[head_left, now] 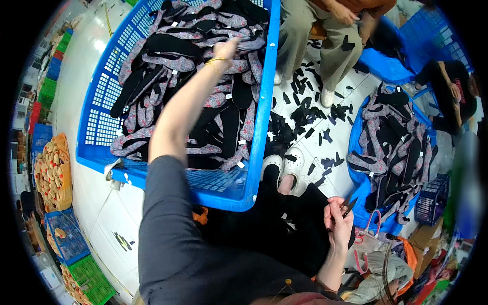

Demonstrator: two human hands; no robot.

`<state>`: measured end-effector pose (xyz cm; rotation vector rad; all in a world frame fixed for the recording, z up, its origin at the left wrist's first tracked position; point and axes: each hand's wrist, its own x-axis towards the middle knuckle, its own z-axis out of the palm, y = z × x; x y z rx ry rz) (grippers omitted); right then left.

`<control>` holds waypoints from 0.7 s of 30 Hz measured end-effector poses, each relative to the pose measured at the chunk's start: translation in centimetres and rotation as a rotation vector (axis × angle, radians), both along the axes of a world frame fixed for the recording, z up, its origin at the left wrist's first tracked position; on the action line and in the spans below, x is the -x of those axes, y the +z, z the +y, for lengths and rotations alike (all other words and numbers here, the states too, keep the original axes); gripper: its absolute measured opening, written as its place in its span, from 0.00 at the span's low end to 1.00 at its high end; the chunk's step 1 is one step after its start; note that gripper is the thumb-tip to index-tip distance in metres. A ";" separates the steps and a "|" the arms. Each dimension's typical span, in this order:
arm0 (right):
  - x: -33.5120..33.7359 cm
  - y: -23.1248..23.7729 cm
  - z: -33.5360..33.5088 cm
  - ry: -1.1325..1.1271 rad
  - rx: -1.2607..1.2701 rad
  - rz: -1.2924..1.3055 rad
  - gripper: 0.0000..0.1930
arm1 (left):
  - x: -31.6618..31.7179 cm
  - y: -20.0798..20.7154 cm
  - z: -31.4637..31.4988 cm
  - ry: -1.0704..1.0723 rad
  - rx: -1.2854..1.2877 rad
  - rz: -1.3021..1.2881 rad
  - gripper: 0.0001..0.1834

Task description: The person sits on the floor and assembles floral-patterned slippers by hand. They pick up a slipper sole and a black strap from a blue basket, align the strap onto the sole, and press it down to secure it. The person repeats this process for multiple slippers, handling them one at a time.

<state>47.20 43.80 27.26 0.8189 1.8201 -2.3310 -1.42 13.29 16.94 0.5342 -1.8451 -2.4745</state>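
Note:
My left arm stretches over a large blue plastic basket [265, 96] piled with grey, red-flecked fabric slippers with black soles. Far inside it, my left hand [225, 49] closes on the edge of a grey patterned slipper [249, 44]; its fingertips are partly hidden. Black soles and small white tags show among the pile around it. Over my lap at the lower right, my right hand [335, 219] is curled around small dark scissors [349, 205], their blades pointing up and away from the palm.
Black fabric scraps [305, 109] litter the white tiles by my feet. Another person [325, 30] sits opposite, beyond the basket. To the right, more slippers lie heaped on a blue sheet [358, 183], with a further person [450, 94] behind. Crates [91, 282] line the left side.

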 end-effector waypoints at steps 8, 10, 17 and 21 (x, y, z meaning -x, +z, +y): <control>-0.3 2.4 -2.3 0.172 -0.012 0.358 0.19 | -30.0 21.5 -1.7 -0.285 1.430 1.386 0.29; 0.4 5.5 -5.1 0.067 0.077 0.491 0.22 | -37.3 21.4 -0.1 -0.541 1.402 1.582 0.22; -3.8 3.2 -3.9 -0.002 0.128 0.379 0.26 | -48.6 15.8 6.8 -1.164 1.057 1.662 0.23; -7.8 1.7 -2.8 0.034 -0.057 0.483 0.30 | -45.5 17.2 7.8 -0.916 0.543 0.952 0.30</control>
